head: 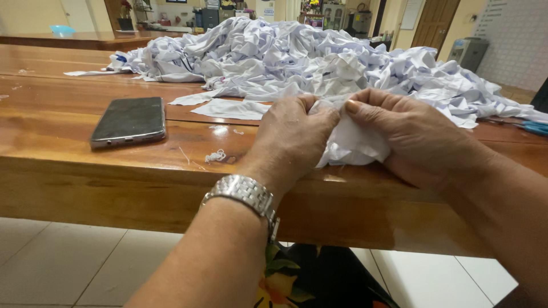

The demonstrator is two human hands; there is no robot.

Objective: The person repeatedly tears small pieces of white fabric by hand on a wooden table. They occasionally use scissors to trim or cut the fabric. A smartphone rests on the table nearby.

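A dark phone (129,120) lies flat on the wooden table (68,165), at the left and near the front edge. To its right, a small tangle of white threads (216,155) rests on the wood. Farther back, a big heap of white cloth (319,63) covers the middle and right of the table, with two loose flat white pieces (228,107) lying before it. At the far right edge a blue tool (534,126) shows only in part. On a far table at the left stands a light blue bowl (61,29). The floor below has pale tiles (63,262).
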